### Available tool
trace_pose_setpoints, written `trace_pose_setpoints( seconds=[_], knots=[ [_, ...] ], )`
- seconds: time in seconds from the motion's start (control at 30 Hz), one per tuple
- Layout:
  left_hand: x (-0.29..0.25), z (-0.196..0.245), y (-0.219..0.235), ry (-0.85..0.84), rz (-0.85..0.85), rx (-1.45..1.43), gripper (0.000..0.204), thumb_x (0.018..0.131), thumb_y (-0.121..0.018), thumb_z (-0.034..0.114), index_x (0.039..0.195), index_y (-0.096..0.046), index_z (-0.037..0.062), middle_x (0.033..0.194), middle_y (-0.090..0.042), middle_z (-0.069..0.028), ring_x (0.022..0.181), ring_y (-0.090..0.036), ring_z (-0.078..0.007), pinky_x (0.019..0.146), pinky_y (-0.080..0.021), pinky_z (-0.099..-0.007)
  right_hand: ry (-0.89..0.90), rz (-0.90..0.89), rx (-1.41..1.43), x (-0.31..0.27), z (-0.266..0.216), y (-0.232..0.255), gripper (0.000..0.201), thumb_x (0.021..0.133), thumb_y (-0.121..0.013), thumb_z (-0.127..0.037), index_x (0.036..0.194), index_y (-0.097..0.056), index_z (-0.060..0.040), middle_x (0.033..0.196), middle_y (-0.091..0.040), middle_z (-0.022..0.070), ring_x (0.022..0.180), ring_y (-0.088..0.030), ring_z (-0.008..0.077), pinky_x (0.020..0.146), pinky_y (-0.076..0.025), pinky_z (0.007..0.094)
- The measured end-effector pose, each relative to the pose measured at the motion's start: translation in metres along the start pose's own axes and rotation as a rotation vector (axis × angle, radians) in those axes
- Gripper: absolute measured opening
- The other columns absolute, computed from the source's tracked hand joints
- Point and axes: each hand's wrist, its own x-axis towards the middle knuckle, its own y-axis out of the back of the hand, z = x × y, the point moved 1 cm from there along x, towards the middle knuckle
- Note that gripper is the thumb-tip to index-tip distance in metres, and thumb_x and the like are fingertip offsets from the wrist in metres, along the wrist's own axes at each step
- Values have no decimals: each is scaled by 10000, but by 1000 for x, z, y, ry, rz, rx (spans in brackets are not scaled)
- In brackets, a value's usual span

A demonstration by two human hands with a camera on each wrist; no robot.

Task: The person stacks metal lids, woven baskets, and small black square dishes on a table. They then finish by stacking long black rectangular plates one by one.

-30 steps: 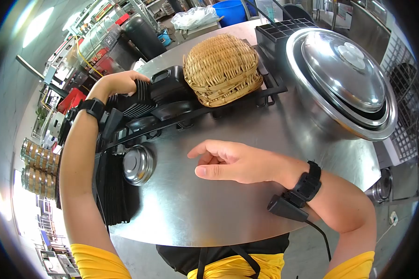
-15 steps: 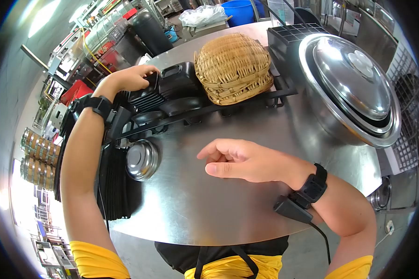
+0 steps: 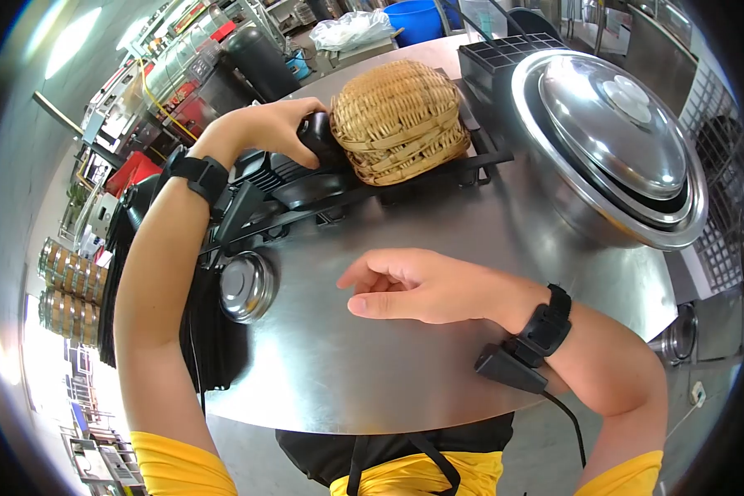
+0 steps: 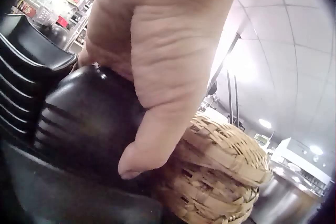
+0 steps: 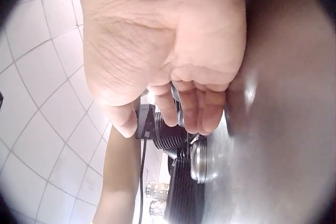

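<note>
Nearest are the person's yellow sleeves (image 3: 182, 463) and black apron (image 3: 388, 422), at the rounded edge of a metal table (image 3: 364, 376). The right hand (image 3: 405, 285) hangs above the tabletop, its fingers loosely bent and holding nothing. A black wrist unit (image 3: 546, 326) is strapped behind it; any print on its casing cannot be made out.

To the left, a shiny stack of metal bowls (image 3: 246, 287) sits on the table beside a pile of black trays (image 3: 211, 339). Just beyond, a black rack (image 3: 494, 159) carries dark tableware standing on edge. The left hand (image 3: 273, 132) reaches over it and grasps a black dish (image 3: 321, 142), its thumb on the near side and its fingers over the top. The dish is in the rack row, between the ribbed stack of black plates (image 3: 262, 174) and an upturned wicker basket (image 3: 401, 120), which is just beside the hand.

Over to the right stands a large metal basin (image 3: 525, 136) holding a lidded pot; a pale flower-shaped mark sits on the lid (image 3: 612, 136). A black grid-topped box (image 3: 511, 56) is behind the basket.

Farther off are a clear plastic bag (image 3: 351, 31), a blue bucket (image 3: 422, 21), a dark cylinder (image 3: 260, 62) and banded round containers (image 3: 73, 289). Lettering on the distant equipment is too small to read.
</note>
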Motion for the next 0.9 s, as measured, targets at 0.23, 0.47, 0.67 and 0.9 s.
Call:
trace_pose_setpoints(
  seconds=[0.23, 0.47, 0.67, 0.9],
  knots=[
    [0, 2, -9, -17, 86, 77, 854, 610, -874, 205, 1365, -501, 62, 1223, -631, -186, 1153, -605, -296, 1015, -467, -373, 76, -14, -15, 6, 14, -1, 628, 951, -680, -467, 1304, -583, 44, 1042, -671, 111, 974, -627, 188, 820, -508, 302],
    [-6, 1, -12, -84, 177, 130, 797, 626, -836, 176, 1342, -509, 59, 1138, -671, -190, 1067, -651, -304, 963, -498, -378, 75, -3, -63, 4, 11, 1, 625, 946, -689, -452, 1319, -581, 38, 1120, -685, 146, 1053, -640, 205, 879, -508, 308],
    [-17, 0, -1, -38, 197, 71, 771, 641, -836, 181, 1329, -509, 64, 1106, -692, -196, 995, -675, -318, 916, -524, -374, 90, -12, -67, 7, 13, -1, 614, 947, -691, -441, 1321, -581, 33, 1109, -681, 137, 1040, -634, 192, 854, -509, 300],
    [-5, 1, -14, -99, 180, 138, 812, 622, -847, 200, 1346, -508, 60, 1145, -679, -214, 1070, -648, -357, 956, -504, -398, 86, -14, -84, 4, 10, 0, 602, 946, -697, -423, 1305, -583, 47, 1074, -679, 122, 1010, -635, 191, 855, -508, 297]
  ],
)
